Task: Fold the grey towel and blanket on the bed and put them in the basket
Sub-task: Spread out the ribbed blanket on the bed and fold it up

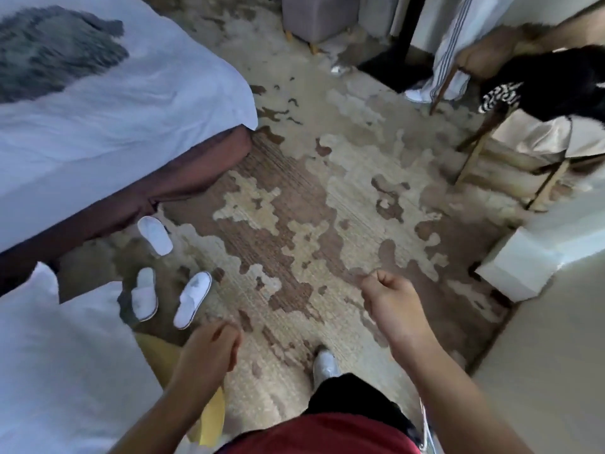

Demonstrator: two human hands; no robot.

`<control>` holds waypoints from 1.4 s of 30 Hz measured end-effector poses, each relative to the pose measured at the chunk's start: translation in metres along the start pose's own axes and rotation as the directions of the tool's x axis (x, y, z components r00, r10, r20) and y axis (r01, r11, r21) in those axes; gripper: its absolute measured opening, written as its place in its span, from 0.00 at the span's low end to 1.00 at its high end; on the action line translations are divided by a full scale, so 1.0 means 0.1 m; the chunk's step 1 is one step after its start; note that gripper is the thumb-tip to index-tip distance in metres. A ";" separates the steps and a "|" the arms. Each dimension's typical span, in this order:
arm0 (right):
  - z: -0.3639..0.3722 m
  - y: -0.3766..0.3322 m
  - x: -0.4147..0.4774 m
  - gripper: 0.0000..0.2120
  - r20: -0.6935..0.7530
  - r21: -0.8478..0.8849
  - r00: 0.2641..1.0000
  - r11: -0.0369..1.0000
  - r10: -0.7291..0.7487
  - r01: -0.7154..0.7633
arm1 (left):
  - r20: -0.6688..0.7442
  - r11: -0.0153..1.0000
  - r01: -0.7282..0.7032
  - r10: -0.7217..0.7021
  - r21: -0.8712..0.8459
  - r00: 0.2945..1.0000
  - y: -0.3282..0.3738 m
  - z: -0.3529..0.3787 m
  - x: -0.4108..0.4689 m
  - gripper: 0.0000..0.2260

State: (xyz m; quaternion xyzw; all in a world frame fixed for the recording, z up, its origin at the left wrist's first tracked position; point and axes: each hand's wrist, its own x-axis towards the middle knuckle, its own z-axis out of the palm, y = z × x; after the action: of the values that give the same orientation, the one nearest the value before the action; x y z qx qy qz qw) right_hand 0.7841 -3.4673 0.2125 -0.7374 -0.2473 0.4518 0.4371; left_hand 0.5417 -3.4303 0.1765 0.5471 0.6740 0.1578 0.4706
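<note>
A rumpled grey fabric (55, 54), towel or blanket, lies on the white-sheeted bed (131, 126) at the upper left. I cannot tell whether it is one piece or two. My left hand (212, 345) hangs low over the carpet with its fingers curled and nothing in it. My right hand (389, 299) is closed in a loose fist, also holding nothing. Both hands are well away from the bed's grey fabric. No basket shows in the head view.
Three white slippers (155, 235) (144, 294) (193, 299) lie on the patterned carpet (294, 208) beside the bed. A wooden chair (510, 152) with dark clothing stands at the right. A grey ottoman (314, 18) is at the back, a white box (520, 260) at right.
</note>
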 end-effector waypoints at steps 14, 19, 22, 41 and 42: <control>-0.26 -1.11 2.34 0.18 0.194 -0.121 0.980 0.992 0.041 -0.017 | -0.096 0.972 0.046 -0.069 -0.229 0.993 1.69 0.41 1.88 0.19; -0.50 -1.34 3.35 0.15 0.052 -0.183 0.987 0.973 0.151 -0.139 | 0.037 0.965 0.050 -0.042 -0.256 0.998 2.41 0.88 3.28 0.19; -0.75 -1.69 4.04 0.15 -0.084 -0.196 0.986 0.967 0.147 -0.161 | 0.176 0.975 0.035 0.004 -0.221 0.984 3.14 1.20 4.15 0.20; 0.33 -4.53 9.02 0.21 0.240 -0.281 0.970 0.954 -0.033 0.102 | -0.111 0.964 0.083 -0.113 -0.251 0.987 5.48 0.94 7.89 0.19; 0.53 -4.81 9.25 0.22 0.310 -0.307 0.948 0.936 -0.071 0.170 | -0.168 0.953 0.103 -0.156 -0.283 0.973 5.50 0.83 7.98 0.19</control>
State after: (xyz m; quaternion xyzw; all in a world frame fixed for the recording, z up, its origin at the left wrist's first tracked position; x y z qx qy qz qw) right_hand 1.1862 -2.5037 0.2020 -0.7078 -0.4269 0.4807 0.2929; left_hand 0.9659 -2.5546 0.1657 0.4141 0.7220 0.2689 0.4847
